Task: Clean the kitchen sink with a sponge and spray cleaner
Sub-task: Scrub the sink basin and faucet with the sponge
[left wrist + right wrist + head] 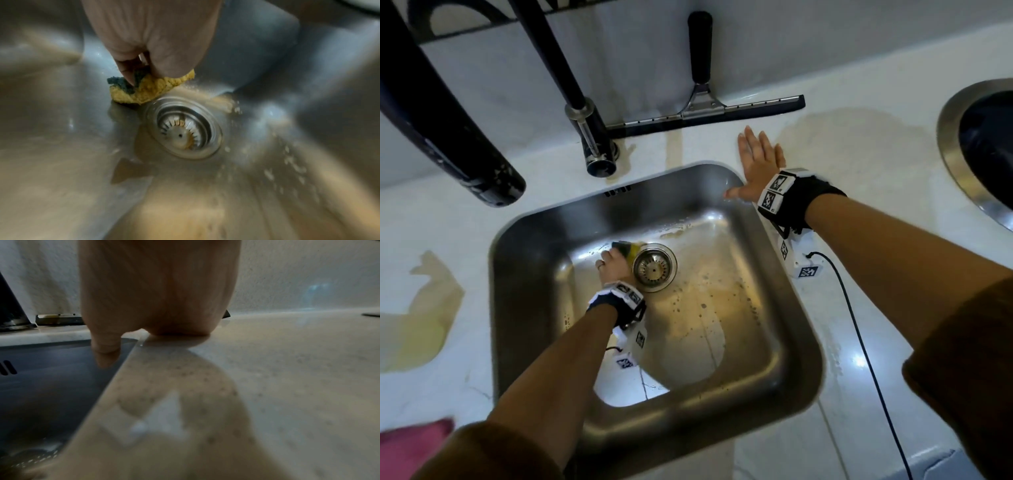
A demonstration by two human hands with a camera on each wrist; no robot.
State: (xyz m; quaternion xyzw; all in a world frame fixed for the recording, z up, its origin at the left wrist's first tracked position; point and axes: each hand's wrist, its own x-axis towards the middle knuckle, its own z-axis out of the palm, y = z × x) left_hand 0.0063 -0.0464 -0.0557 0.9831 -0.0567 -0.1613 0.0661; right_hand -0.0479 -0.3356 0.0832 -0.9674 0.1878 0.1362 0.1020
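Note:
A square steel sink (787, 274) is set in a pale counter, its floor streaked with brownish residue and droplets. My left hand (613, 263) reaches down into it and grips a crumpled yellow sponge (631, 251) with a dark green scouring side, pressed to the sink floor just left of the round drain strainer (654, 269). In the left wrist view the fingers pinch the sponge (152, 88) beside the strainer (183, 129). My right hand (758, 164) lies flat, fingers spread, on the counter at the sink's far right corner; its thumb (106, 347) hangs over the sink edge. No spray cleaner is in view.
A black tap (592, 137) stands behind the sink, its spout (465, 147) over the left counter. A squeegee (705, 113) lies along the back wall. A second round basin (955, 144) is at the right, a pink cloth (410, 445) at the lower left. A black cable (859, 342) crosses the right counter.

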